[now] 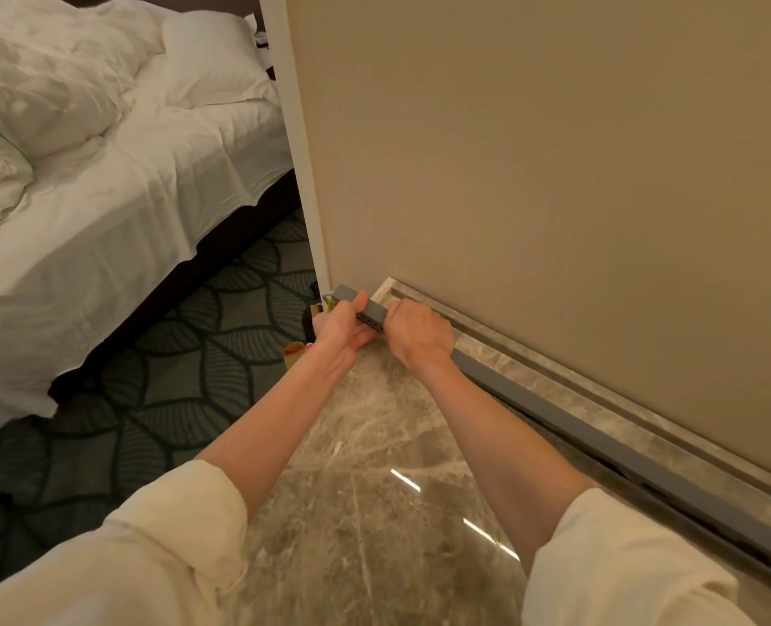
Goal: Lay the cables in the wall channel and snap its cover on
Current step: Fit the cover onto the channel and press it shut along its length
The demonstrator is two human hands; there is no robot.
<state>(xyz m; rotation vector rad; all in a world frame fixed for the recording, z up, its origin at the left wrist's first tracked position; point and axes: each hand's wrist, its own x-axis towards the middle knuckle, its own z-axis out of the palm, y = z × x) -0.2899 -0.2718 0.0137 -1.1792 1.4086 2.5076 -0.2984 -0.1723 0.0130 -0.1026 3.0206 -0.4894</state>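
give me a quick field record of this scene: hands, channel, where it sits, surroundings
left hand: grips the channel's far end, thumb on top
right hand: closed over the channel next to the left hand
channel: long grey strip, runs along the wall base; holes show on its side between the hands
cables: none clearly visible
wall: beige, with marble skirting
floor: glossy marble, carpet to the left
bed: white sheets, far left

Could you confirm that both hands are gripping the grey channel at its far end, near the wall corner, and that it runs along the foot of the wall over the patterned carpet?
Not quite. The head view shows the left hand and right hand on the far end of the grey channel near the wall corner, but it runs over the marble floor, not the patterned carpet, which lies by the bed.
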